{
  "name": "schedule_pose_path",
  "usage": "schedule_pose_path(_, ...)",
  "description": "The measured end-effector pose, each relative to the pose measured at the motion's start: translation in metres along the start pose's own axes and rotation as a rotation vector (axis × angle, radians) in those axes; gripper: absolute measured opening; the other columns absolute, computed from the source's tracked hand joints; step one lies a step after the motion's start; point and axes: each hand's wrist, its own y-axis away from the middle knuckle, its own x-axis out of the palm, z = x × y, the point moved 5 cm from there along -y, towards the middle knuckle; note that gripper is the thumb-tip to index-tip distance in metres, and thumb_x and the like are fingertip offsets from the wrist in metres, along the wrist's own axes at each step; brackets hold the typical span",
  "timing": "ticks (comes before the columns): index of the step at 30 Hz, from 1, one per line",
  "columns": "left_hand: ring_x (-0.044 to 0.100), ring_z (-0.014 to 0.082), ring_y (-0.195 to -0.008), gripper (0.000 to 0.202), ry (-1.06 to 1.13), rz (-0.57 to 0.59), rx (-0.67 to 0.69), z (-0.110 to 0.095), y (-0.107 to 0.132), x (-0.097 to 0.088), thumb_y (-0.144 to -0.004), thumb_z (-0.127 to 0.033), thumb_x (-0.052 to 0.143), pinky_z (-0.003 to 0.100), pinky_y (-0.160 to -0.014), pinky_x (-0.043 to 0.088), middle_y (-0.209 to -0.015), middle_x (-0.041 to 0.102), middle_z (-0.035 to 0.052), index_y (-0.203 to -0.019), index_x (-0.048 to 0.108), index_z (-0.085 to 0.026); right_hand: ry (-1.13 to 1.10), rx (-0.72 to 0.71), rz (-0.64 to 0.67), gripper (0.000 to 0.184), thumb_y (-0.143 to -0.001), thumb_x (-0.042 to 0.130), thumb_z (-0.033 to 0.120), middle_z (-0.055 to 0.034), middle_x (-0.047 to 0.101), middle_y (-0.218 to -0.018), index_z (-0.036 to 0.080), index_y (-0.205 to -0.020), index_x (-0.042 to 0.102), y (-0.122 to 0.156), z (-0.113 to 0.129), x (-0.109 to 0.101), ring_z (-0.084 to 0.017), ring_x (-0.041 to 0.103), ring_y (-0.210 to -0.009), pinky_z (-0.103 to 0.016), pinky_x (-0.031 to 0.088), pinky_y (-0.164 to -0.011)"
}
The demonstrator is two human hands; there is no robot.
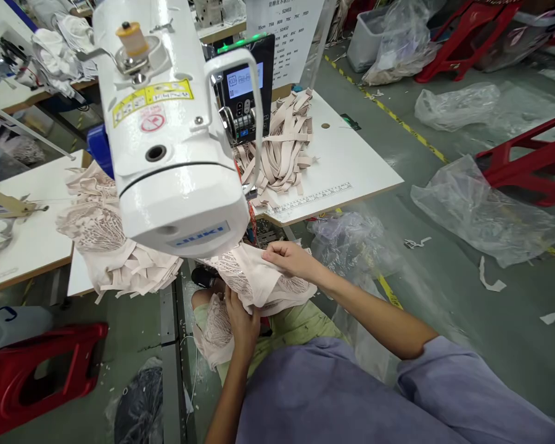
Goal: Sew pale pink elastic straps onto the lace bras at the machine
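Observation:
Between my hands is a pale pink lace garment piece (260,279), which looks like part of a bra. My right hand (292,258) pinches its upper edge between thumb and fingers. Lower down, my left hand (242,317) grips the near edge, with its fingers partly under the cloth. The far end of the piece reaches beneath the head of a white sewing machine (180,179), whose needle area is hidden. Part of the lace hangs over my lap on the left.
A pile of similar lace pieces (115,240) lies left of the machine. Cut beige straps (287,142) are heaped on the white table (351,160). A control panel (247,83) stands behind the machine. Red stools (69,364) and plastic bags (485,203) are on the floor.

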Motion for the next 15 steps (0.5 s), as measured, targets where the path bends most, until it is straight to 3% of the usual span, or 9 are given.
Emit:
schedule_pose_path(4, 0.036, 0.0349, -0.145, 0.061, 0.005, -0.012, -0.014, 0.016, -0.003, -0.006, -0.09, -0.025, 0.054, 0.055, -0.115, 0.037, -0.151, 0.044, 0.0192, -0.149, 0.038, -0.021, 0.063, -0.041, 0.016, 0.05, -0.087, 0.055, 0.065, 0.0038, 0.043, -0.059, 0.019, -0.069, 0.051, 0.007, -0.001, -0.002, -0.011, 0.041, -0.057, -0.023, 0.03, -0.053)
schedule_pose_path(7, 0.043, 0.0326, -0.142, 0.061, -0.004, 0.003, -0.01, 0.028, -0.012, -0.034, -0.088, -0.02, 0.051, 0.052, -0.114, 0.04, -0.148, 0.05, 0.0159, -0.148, 0.042, -0.023, 0.135, -0.094, 0.001, 0.049, -0.089, 0.052, 0.064, 0.002, 0.049, -0.065, 0.018, -0.071, 0.055, 0.009, -0.001, -0.005, -0.012, 0.043, -0.061, -0.024, 0.031, -0.056)
schedule_pose_path(10, 0.04, 0.0326, -0.144, 0.06, -0.058, -0.039, 0.003, 0.029, -0.024, -0.068, -0.087, -0.014, 0.046, 0.053, -0.114, 0.04, -0.152, 0.047, 0.0151, -0.146, 0.047, -0.023, 0.216, -0.098, -0.009, 0.049, -0.091, 0.05, 0.062, 0.0015, 0.05, -0.065, 0.018, -0.069, 0.054, 0.017, -0.003, -0.017, -0.012, 0.045, -0.061, -0.024, 0.032, -0.057)
schedule_pose_path(13, 0.031, 0.0318, -0.15, 0.056, -0.153, -0.156, 0.104, 0.01, -0.026, -0.083, -0.087, -0.009, 0.045, 0.054, -0.119, 0.032, -0.156, 0.041, 0.0153, -0.141, 0.053, -0.021, 0.323, -0.009, -0.063, 0.047, -0.091, 0.051, 0.061, -0.0009, 0.056, -0.068, 0.019, -0.072, 0.058, 0.038, -0.021, -0.053, -0.015, 0.05, -0.062, -0.026, 0.035, -0.058)
schedule_pose_path(15, 0.029, 0.0293, -0.151, 0.054, -0.154, -0.151, 0.135, -0.005, -0.021, -0.072, -0.088, -0.008, 0.045, 0.052, -0.121, 0.027, -0.158, 0.04, 0.0125, -0.139, 0.056, -0.024, 0.456, 0.093, -0.16, 0.046, -0.091, 0.051, 0.06, -0.0032, 0.06, -0.069, 0.019, -0.072, 0.06, 0.059, -0.043, -0.092, -0.017, 0.051, -0.062, -0.029, 0.037, -0.059)
